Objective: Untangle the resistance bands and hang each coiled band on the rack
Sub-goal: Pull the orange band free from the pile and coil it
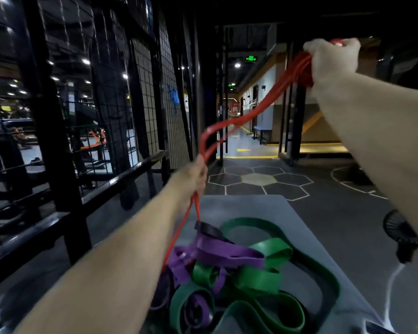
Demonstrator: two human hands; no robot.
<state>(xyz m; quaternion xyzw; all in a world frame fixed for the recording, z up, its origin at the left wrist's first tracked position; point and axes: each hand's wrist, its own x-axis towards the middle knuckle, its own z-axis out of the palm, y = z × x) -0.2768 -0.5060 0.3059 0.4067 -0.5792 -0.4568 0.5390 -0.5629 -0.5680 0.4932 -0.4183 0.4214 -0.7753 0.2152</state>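
Observation:
A thin red band (246, 118) stretches from my raised right hand (333, 59) down to my left hand (197, 175). My right hand grips several gathered loops of it at the upper right. My left hand holds the band lower down; below it the band's tail runs into a tangled pile on a grey table (263, 208). The pile holds a green band (263, 273), a purple band (217, 254) and a black band (209, 230), wound through each other.
A black metal frame with a wire mesh panel (111, 92) stands along the left. A small black fan (401, 232) with a white cable sits at the table's right. Beyond lies a gym floor with hexagon markings (258, 179) and a lit corridor.

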